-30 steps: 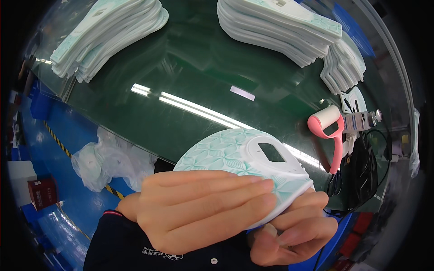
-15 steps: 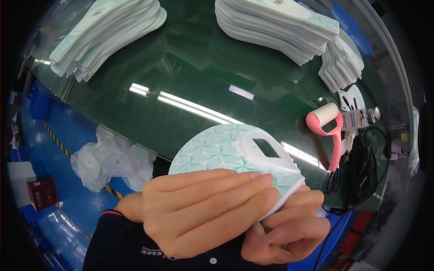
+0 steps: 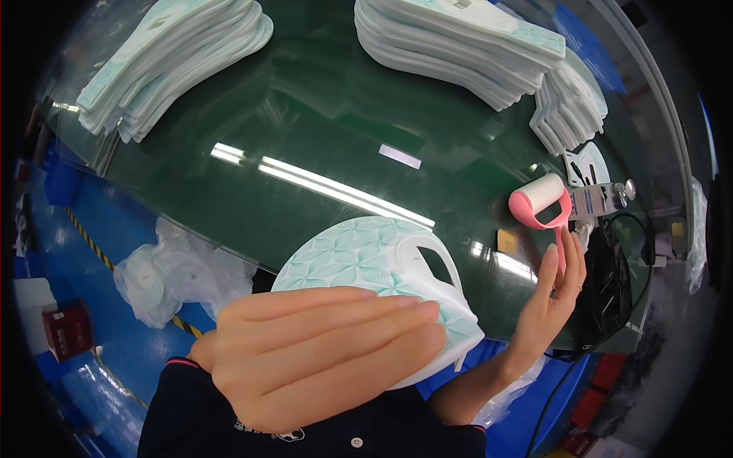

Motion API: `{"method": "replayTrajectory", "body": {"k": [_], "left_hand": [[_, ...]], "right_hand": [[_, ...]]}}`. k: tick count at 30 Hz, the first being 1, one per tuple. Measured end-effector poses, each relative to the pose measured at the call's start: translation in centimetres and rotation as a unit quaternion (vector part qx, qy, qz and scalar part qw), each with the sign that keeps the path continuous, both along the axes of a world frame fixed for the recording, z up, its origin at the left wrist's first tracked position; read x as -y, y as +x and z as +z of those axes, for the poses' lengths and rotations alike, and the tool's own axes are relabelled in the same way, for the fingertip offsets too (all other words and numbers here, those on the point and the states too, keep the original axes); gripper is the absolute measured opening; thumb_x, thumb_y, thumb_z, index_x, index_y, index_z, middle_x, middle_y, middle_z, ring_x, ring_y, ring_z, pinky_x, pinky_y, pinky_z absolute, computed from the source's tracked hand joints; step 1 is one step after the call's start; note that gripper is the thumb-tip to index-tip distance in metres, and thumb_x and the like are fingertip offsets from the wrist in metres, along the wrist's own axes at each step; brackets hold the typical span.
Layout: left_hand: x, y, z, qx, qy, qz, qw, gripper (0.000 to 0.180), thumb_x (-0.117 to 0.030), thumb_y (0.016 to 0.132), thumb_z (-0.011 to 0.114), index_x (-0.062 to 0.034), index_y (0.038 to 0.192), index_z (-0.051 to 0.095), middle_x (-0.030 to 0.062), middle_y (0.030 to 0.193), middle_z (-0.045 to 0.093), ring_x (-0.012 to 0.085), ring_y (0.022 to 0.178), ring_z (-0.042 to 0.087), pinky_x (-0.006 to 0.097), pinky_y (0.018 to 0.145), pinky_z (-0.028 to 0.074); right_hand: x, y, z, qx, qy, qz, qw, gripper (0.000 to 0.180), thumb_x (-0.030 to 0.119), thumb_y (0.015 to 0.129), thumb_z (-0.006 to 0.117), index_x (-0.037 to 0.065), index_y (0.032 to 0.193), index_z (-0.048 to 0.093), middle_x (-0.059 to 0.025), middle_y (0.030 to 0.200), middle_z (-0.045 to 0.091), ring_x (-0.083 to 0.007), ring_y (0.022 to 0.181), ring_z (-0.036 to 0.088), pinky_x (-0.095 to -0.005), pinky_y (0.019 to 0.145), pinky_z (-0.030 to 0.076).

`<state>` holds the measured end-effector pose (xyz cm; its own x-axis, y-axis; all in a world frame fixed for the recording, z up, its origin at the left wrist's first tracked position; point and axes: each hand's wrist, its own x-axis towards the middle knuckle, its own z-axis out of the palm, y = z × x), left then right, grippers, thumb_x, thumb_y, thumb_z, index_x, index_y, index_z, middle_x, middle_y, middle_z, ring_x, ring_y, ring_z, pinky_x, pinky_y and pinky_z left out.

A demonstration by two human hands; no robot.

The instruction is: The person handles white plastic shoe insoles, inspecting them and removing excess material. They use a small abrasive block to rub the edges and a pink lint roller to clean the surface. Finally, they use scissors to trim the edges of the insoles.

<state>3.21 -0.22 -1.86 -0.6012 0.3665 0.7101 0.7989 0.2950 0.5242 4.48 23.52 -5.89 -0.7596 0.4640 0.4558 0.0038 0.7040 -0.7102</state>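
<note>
the left hand (image 3: 328, 355) is holding a mint-and-white patterned panel (image 3: 343, 256) near the dark shirt (image 3: 382, 427), its fingers lying straight across the face and covering part of the pattern; its thumb is not showing. the panel is jutting out beyond those fingertips, its cutout showing. the right hand (image 3: 551, 305) is resting at a pink-framed roller (image 3: 542, 195), the handle passing between thumb and slightly bent fingers; these are hiding its lower part, so i cannot tell whether they are gripping it. just beyond that hand, a capped bottle (image 3: 595, 200) is lying beside the roller; to its right a black object (image 3: 611, 278) is blurring into dark folds. far ahead of the left hand, a left stack (image 3: 183, 61) and a right stack (image 3: 458, 53) are sitting on the green tabletop (image 3: 321, 137), the top edge cutting both off.
</note>
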Motion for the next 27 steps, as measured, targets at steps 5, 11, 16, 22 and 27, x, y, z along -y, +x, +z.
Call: {"method": "replayTrajectory", "body": {"k": [5,11,16,22,27], "left_hand": [[0.7,-1.1,-0.3,0.077,0.065,-0.064,0.993,0.012,-0.001,0.069,0.064,0.0018,0.080,0.062,0.0163,0.075,0.066,0.0245,0.069,0.066,0.029,0.061,0.053],[0.5,-1.8,-0.8,0.253,0.196,-0.094,0.943,0.018,0.001,0.069,0.069,0.0021,0.087,0.064,0.0087,0.085,0.067,0.0171,0.074,0.066,0.025,0.065,0.053],[-0.5,-2.0,-0.3,0.401,0.335,-0.113,0.845,0.072,-0.045,0.080,0.059,0.0086,0.120,0.034,0.0230,0.098,0.060,0.0232,0.084,0.063,0.028,0.074,0.050],[0.4,-1.8,-4.0,0.395,0.152,-0.104,0.900,0.079,-0.012,0.059,0.080,-0.0006,0.126,0.039,0.0118,0.113,0.055,0.0170,0.104,0.052,0.031,0.091,0.038],[0.6,-2.8,-5.5,0.329,0.118,-0.049,0.936,0.025,0.004,0.066,0.068,-0.0018,0.091,0.066,0.0057,0.088,0.067,0.0156,0.082,0.063,0.030,0.080,0.048]], "right_hand": [[0.3,0.3,-0.3,-0.002,-0.069,0.397,0.915,0.067,0.049,0.068,0.066,-0.001,0.112,0.057,-0.0192,0.123,0.049,-0.0337,0.126,0.031,-0.0455,0.103,0.019],[4.3,-1.8,0.6,0.029,-0.034,0.500,0.865,0.078,0.040,0.053,0.076,-0.001,0.115,0.054,-0.0137,0.108,0.060,-0.0339,0.120,0.042,-0.0499,0.104,0.016],[5.6,-1.3,0.4,-0.065,-0.111,0.409,0.903,0.038,0.015,0.057,0.076,-0.002,0.090,0.065,-0.0124,0.093,0.065,-0.0275,0.101,0.058,-0.0479,0.097,0.033],[6.4,0.1,0.8,-0.115,-0.319,0.194,0.920,0.033,0.010,0.054,0.078,-0.002,0.081,0.063,-0.0135,0.083,0.065,-0.0283,0.093,0.060,-0.0498,0.095,0.034],[5.3,-0.9,1.6,-0.151,-0.009,0.328,0.933,0.023,0.012,0.058,0.074,0.010,0.080,0.067,-0.0008,0.078,0.066,-0.0272,0.097,0.057,-0.0509,0.099,0.029]]}}
